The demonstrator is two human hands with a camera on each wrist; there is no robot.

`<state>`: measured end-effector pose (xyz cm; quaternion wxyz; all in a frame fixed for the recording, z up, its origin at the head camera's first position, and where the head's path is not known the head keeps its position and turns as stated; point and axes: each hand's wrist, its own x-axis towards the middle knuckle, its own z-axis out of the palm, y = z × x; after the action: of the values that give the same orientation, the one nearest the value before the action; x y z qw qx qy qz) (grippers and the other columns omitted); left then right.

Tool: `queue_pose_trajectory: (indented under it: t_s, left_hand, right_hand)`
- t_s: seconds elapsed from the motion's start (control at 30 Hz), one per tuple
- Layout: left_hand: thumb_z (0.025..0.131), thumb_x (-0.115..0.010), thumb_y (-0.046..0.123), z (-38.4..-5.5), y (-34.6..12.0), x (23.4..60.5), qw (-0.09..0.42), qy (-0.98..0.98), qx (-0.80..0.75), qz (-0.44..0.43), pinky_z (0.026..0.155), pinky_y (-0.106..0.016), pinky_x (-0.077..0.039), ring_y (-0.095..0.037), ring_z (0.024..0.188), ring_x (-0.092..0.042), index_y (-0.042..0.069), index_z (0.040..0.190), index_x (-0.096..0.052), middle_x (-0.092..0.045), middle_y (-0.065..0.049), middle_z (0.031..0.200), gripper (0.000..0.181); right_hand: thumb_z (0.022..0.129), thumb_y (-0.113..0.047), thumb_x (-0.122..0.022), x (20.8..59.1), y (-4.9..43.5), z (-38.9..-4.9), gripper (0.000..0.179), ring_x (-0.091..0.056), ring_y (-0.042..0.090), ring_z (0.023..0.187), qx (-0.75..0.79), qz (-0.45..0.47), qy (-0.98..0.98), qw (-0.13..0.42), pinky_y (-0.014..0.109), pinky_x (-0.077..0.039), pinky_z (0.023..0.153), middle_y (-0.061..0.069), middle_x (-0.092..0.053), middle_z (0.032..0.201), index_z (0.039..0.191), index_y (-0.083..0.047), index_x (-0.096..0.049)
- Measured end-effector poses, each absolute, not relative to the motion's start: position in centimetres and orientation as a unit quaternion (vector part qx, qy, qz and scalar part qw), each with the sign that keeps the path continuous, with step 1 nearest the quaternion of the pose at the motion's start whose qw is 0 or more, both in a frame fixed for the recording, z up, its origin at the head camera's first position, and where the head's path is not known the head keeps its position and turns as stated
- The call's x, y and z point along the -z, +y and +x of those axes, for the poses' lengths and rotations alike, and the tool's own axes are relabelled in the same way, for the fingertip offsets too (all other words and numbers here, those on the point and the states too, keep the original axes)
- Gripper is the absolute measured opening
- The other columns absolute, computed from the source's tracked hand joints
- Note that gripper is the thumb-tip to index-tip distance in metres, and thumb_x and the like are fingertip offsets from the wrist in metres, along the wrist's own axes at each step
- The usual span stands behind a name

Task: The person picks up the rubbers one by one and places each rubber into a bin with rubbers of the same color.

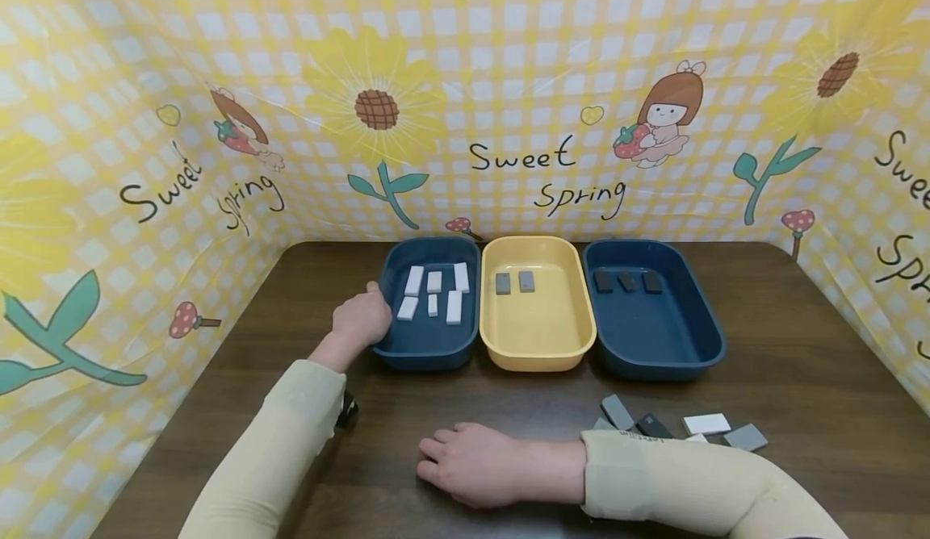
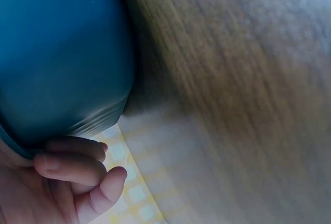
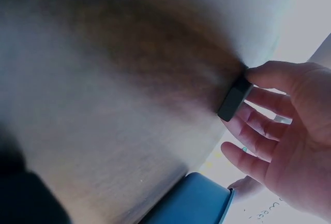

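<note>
Apart — two hands (image 1: 363, 317) (image 1: 472, 466), dark block (image 3: 235, 99) in the right

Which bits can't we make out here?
Dark block pinched by the right hand: head view, hidden by that hand.
Loose blocks, exact count: head view, right sleeve covers part of the group.
Mark on the loose dark block: head view, too small.
Left hand, its grip on the left blue tray: left wrist view, frame edges cut it off.
Tabletop: right wrist view, blurred.
</note>
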<state>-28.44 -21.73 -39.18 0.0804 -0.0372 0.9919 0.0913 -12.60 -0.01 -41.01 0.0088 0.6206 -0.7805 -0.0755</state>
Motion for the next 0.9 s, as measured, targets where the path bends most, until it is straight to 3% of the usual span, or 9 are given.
queue_pose_trajectory:
  t_s: [0.43,0.63,0.9]
  left_hand:
    - [0.101,-0.033,0.018,-28.5,-21.7,39.1,0.079,0.992,-0.09,-0.036,0.075,-0.05,-0.05,-0.035,0.082,-0.059,-0.015,0.145,-0.021,-0.06,-0.029,0.104,0.057]
    - [0.101,-0.032,0.018,-28.6,-21.8,39.0,0.081,0.992,-0.091,-0.033,0.077,-0.051,-0.049,-0.036,0.085,-0.059,-0.015,0.146,-0.021,-0.059,-0.031,0.109,0.056]
    - [0.103,-0.037,0.033,-28.4,-21.9,39.1,0.079,0.991,-0.103,-0.025,0.078,-0.052,-0.049,-0.039,0.091,-0.06,-0.014,0.145,-0.019,-0.057,-0.033,0.117,0.066]
  right_hand:
    - [0.092,-0.026,-0.064,40.4,1.2,-12.9,0.015,-0.051,0.005,0.083,0.027,0.623,-0.781,0.026,0.02,-0.044,0.067,-0.008,-0.051,0.094,0.106,-0.021,-0.062]
    - [0.091,-0.027,-0.068,38.3,3.5,-13.9,0.025,-0.049,0.001,0.085,-0.041,0.6,-0.798,-0.031,0.015,-0.043,0.071,-0.01,-0.054,0.099,0.115,-0.02,-0.063]
    - [0.089,-0.022,-0.071,36.0,8.0,-14.5,0.034,-0.052,0.004,0.083,-0.112,0.532,-0.84,-0.003,0.018,-0.046,0.074,-0.006,-0.057,0.101,0.121,-0.015,-0.063]
